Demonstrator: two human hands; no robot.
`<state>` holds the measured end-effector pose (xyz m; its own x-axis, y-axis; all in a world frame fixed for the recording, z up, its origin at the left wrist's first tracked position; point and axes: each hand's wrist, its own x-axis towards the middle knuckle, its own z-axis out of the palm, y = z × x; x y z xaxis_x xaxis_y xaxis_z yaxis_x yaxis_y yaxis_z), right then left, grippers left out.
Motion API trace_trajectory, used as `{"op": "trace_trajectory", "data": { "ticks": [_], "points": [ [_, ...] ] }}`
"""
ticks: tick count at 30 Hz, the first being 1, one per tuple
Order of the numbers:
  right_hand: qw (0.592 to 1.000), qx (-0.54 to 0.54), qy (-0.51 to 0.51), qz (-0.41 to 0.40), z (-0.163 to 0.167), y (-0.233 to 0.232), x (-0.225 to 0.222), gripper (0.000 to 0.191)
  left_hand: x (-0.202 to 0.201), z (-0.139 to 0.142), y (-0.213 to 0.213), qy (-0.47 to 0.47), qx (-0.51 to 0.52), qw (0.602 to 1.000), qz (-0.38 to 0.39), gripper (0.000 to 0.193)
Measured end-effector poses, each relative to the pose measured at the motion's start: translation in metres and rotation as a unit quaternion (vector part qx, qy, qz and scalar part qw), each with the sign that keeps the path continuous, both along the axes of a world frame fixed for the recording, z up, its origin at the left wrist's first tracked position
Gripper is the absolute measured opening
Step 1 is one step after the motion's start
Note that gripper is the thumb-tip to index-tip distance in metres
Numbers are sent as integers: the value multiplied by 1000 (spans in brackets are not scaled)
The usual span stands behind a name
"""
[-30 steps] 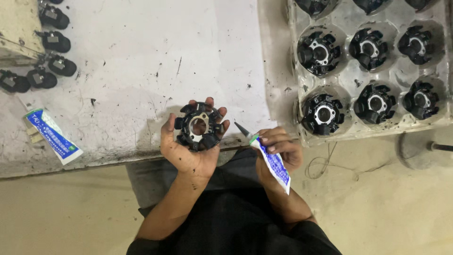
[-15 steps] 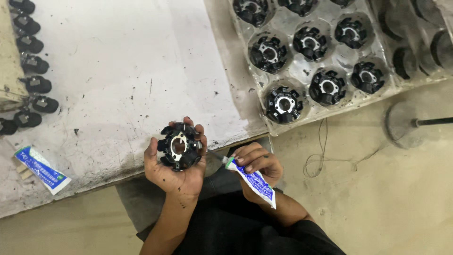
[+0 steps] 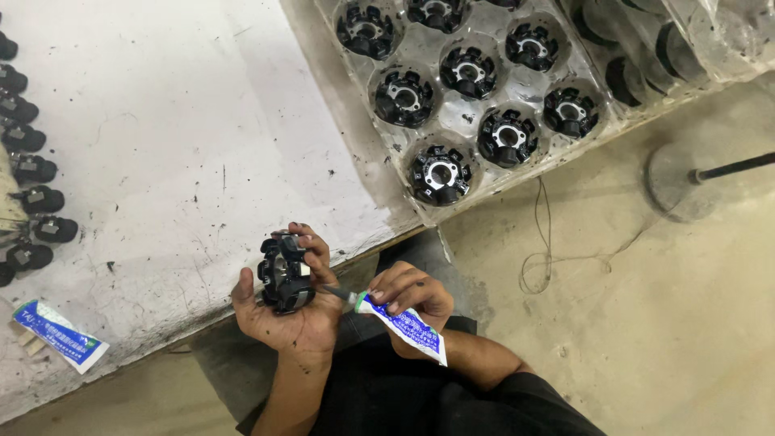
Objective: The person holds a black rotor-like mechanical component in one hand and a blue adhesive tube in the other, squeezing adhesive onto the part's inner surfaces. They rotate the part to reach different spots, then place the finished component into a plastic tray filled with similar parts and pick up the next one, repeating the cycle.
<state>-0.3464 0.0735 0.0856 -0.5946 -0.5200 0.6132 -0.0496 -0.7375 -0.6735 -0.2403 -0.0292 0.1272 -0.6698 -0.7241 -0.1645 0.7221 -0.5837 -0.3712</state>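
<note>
We note a white, scuffed worktable (image 3: 161,121) with dark specks and a grimy front edge. Along its left edge lies a column of small black parts (image 3: 28,173). A blue-and-white tube (image 3: 58,335) lies flat near the front left corner. At the right end sits a clear plastic tray (image 3: 387,141) with round black ring-shaped components (image 3: 440,173) in its pockets.

The tube's nozzle tip (image 3: 327,291) vanishes behind the black part (image 3: 284,274); the left hand (image 3: 291,319) covers its underside (the surface's (image 3: 161,121) left-edge row is cropped).
</note>
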Motion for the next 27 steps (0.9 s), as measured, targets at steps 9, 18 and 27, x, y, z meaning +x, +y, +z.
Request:
{"op": "trace_trajectory", "data": {
  "ticks": [9, 18, 27],
  "points": [
    [999, -31, -18, -1, -4, -2, 1, 17, -5, -6, 2, -27, 1, 1000, -6, 65],
    [999, -43, -29, 1, -2, 0, -2, 16, -8, 1, 10, 25, -14, 999, -38, 57],
    [994, -72, -71, 37, -2, 8, 2, 17, -6, 10, 15, 12, -30, 998, -46, 55]
  ]
}}
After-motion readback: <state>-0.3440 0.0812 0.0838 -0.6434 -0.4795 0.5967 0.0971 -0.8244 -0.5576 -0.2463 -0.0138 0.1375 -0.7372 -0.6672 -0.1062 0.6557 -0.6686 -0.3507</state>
